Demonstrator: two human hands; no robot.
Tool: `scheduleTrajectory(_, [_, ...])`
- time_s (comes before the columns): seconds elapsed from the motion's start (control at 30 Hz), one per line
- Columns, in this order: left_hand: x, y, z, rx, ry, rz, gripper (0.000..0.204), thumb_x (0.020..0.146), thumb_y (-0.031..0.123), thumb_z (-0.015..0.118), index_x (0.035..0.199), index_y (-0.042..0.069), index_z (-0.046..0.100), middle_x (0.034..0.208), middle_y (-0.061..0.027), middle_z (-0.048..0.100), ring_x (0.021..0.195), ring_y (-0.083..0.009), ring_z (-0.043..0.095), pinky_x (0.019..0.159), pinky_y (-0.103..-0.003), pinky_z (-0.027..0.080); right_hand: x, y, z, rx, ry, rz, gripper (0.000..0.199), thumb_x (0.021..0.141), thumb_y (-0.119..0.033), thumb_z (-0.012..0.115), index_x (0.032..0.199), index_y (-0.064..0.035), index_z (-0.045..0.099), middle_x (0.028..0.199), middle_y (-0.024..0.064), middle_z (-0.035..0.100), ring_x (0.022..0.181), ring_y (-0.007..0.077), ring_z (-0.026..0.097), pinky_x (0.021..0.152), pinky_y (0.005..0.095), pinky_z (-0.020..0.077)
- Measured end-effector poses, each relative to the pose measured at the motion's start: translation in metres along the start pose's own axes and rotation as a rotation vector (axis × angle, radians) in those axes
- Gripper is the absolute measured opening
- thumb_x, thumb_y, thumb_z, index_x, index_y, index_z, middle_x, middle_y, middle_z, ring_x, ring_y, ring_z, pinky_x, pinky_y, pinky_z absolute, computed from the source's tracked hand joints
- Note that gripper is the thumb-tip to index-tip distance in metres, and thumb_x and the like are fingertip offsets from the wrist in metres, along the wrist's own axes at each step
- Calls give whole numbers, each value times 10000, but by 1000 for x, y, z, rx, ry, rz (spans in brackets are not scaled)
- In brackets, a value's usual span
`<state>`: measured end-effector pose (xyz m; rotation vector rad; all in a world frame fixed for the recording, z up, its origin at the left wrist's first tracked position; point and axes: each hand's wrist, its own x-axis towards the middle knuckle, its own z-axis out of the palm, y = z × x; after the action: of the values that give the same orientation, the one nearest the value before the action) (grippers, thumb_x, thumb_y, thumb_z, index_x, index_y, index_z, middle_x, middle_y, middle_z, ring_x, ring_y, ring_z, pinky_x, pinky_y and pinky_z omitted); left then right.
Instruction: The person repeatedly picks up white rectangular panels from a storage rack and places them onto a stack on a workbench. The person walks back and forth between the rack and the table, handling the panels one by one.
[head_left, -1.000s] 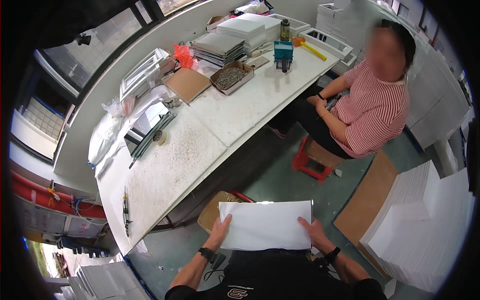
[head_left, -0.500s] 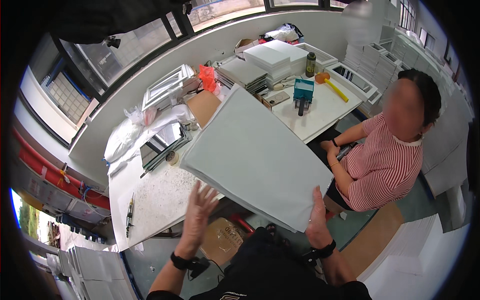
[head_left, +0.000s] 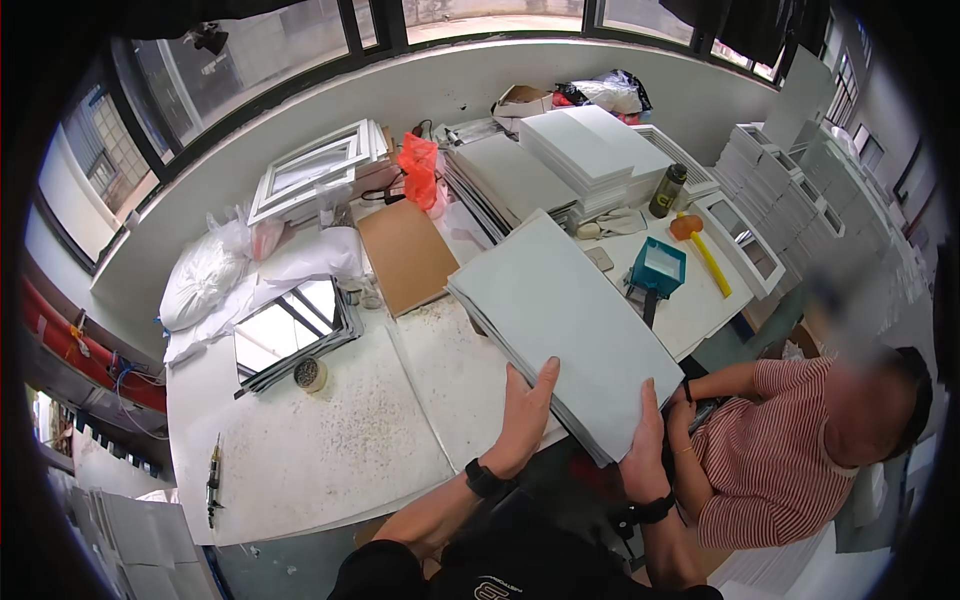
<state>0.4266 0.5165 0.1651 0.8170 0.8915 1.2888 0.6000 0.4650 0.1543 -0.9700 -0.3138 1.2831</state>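
Ahead of both hands, white table (head_left: 300,450), speckled with grit, running up toward the window sill. Well beyond the fingertips, stacks of white panels (head_left: 570,150) at the far end. Up and to the left of the left hand, white sack (head_left: 200,285), and nearer, glass panes (head_left: 290,325) lying flat. Held between both hands, board stack (head_left: 565,320): pale grey sheets, tilted, far corner over the table, near edge resting in the palms. Just right of the right hand, another person in a red-striped shirt (head_left: 770,470), seated, forearm close to the stack's lower corner. Straight beyond the stack, brown cardboard sheet (head_left: 405,255) flat on the table. Left hand (head_left: 525,420) flat against the stack's near edge, fingers spread upward over the top sheet, black watch at the wrist. Right hand (head_left: 645,450) gripping the lower right corner, thumb on top, fingers hidden beneath. Right of the stack, teal box (head_left: 657,268) and a yellow mallet (head_left: 705,255). Left of the left hand, small tape roll (head_left: 311,374). Far left near the table edge, yellow-handled screwdriver (head_left: 214,480).
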Motion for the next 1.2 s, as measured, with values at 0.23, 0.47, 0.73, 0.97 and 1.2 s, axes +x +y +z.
scheduleTrajectory(0.23, [255, 35, -28, 27, -38, 134, 633, 975, 381, 660, 1360, -76, 451, 1295, -164, 574, 1203, -227, 535, 1054, -355, 418, 211, 2, 123, 26, 1, 4, 617, 996, -409, 641, 1401, 31, 486, 1358, 118, 591, 1212, 262, 598, 1028, 379, 486])
scheduleTrajectory(0.47, [435, 35, -62, -66, 24, 38, 499, 956, 395, 662, 1117, -60, 537, 996, -100, 591, 950, -187, 575, 862, -353, 488, 360, 24, 205, -3, 42, -29, 601, 969, -362, 684, 1390, 28, 504, 1364, 117, 588, 1188, 283, 613, 996, 410, 516])
scheduleTrajectory(0.73, [509, 42, -99, -143, -12, 27, 418, 936, 322, 660, 1054, -79, 658, 980, -96, 670, 872, -173, 615, 800, -351, 497, 421, 55, 254, -24, 112, -22, 592, 960, -349, 697, 1369, 39, 517, 1307, 117, 619, 1147, 274, 627, 969, 408, 522])
scheduleTrajectory(0.97, [522, 43, -126, 57, 9, -180, 473, 930, 385, 660, 1069, -67, 667, 967, -99, 693, 807, -187, 663, 710, -346, 537, 431, 68, 260, -110, 129, 20, 566, 990, -377, 648, 1404, -17, 510, 1351, 94, 594, 1207, 246, 598, 982, 400, 528])
scheduleTrajectory(1.2, [554, 74, -159, 718, -208, -430, 739, 936, 634, 550, 902, -96, 659, 662, -178, 643, 472, -185, 602, 408, -300, 447, 419, 14, 239, -884, -78, 295, 623, 932, -637, 607, 1037, -24, 643, 792, 97, 673, 581, 174, 662, 468, 249, 526])
